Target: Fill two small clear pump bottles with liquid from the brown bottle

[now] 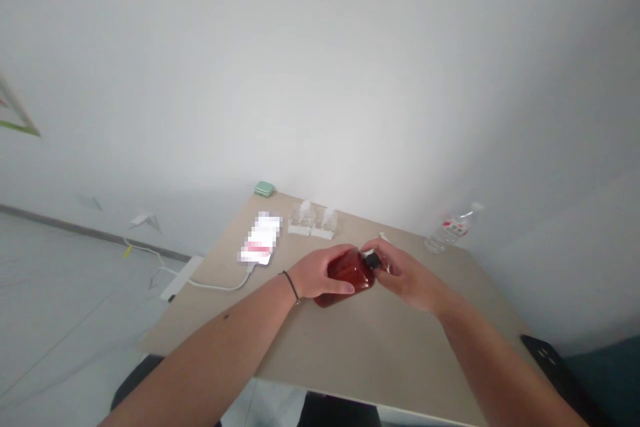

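A reddish-brown, see-through bottle (351, 271) is held tilted above the table, its neck toward the right. My left hand (323, 272) wraps round its body, thumb across the near side. At the neck sits a black cap (373, 260), and my right hand (397, 270) has its fingers closed on it. Whether the cap is still seated on the neck I cannot tell. Behind the bottle stand two small clear containers (324, 223) with whitish contents.
On the beige table (370, 353), a lit phone (261, 238) with a white cable (215, 287) lies at left. A small green case (264, 189) sits in the back left corner. A clear plastic bottle (453, 228) stands at right by the wall (350, 80).
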Motion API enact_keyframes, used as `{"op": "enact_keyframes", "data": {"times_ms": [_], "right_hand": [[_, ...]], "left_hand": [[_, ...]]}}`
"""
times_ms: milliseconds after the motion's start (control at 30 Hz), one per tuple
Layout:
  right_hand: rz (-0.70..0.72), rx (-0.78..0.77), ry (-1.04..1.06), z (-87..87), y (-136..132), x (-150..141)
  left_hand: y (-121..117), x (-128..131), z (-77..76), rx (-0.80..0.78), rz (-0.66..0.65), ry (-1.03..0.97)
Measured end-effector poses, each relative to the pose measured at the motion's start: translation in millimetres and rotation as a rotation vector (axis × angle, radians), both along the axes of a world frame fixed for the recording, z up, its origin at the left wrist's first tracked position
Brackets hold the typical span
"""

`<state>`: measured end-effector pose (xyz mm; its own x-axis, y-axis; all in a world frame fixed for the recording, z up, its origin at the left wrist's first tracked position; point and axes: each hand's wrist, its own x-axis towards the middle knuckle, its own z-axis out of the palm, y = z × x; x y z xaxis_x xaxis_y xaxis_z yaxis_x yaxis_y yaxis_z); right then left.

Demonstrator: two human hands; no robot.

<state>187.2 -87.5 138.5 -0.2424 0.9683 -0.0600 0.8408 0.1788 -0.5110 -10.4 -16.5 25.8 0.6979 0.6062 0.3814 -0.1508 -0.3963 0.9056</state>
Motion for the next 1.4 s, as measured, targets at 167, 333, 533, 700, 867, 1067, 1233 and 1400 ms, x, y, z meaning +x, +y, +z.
{"op": "enact_keyframes", "data": {"times_ms": [167,333,533,700,867,1067,1233,1400], "right_hand": [[-0.198,0.052,-0.363,5.4,4.0,10.1],[-0.013,0.002,-0.140,13.7,1.4,18.2],[-0.054,0.044,-0.395,9.8,2.6,2.9],[-0.201,0.149,-0.647,-5.4,6.9,-3.4],[0.039,0.301,-0.591,8.0,1.0,14.2],[0.564,0.493,-0.586,21.7,0.7,12.6],[0.390,0.383,-0.569,3.9,5.0,5.3],[0.088,0.240,-0.569,-8.4,10.0,11.1]], "left_hand": [[-1.3,-0.9,1.9,-0.004,0.020,0.045],[-2.5,-1.1,2.3,0.009,0.004,0.062],[-4.4,-1.0,-0.3,0.138,0.100,0.127],[-11.0,2.5,2.8,0.283,0.273,0.231],[-12.4,7.7,8.7,-0.212,-0.049,-0.173],[-10.0,6.1,3.6,-0.841,-0.656,-0.139],[-9.2,9.8,-0.9,-0.831,-0.598,-0.132],[-13.0,18.0,1.1,-0.681,-0.410,-0.139]]}}
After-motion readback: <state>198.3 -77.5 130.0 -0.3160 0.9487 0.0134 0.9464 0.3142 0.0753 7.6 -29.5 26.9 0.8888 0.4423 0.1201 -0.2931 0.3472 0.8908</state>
